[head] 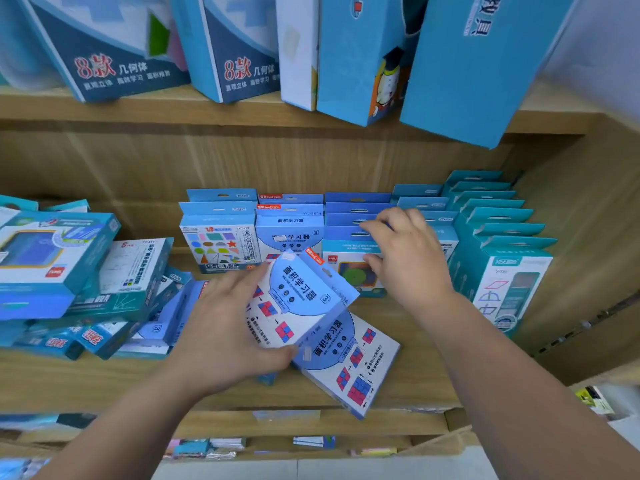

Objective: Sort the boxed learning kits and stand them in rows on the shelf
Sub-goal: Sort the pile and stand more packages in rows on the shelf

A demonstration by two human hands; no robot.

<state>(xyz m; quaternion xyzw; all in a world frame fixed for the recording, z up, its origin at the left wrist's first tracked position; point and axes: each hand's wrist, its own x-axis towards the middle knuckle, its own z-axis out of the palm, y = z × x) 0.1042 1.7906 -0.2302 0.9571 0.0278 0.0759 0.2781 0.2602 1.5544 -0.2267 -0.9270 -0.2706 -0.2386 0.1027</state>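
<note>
Your left hand (225, 334) gripped a tilted kit (301, 296); right hand (408, 254) pinched the centre row's front box (349, 268). Risk: nudging the lower kit (356, 368) off the shelf (104, 382) edge.

1. Left hand (225, 327): forearm comes in from lower left, back of the hand up. It grips a tilted box (304, 292), thumb on the near edge, fingers behind.
2. Right hand (410, 258): forearm comes in from lower right and reaches farther forward. Fingers curl over the top of a standing box (346, 271), thumb on its front.
3. The hands are apart.
</note>
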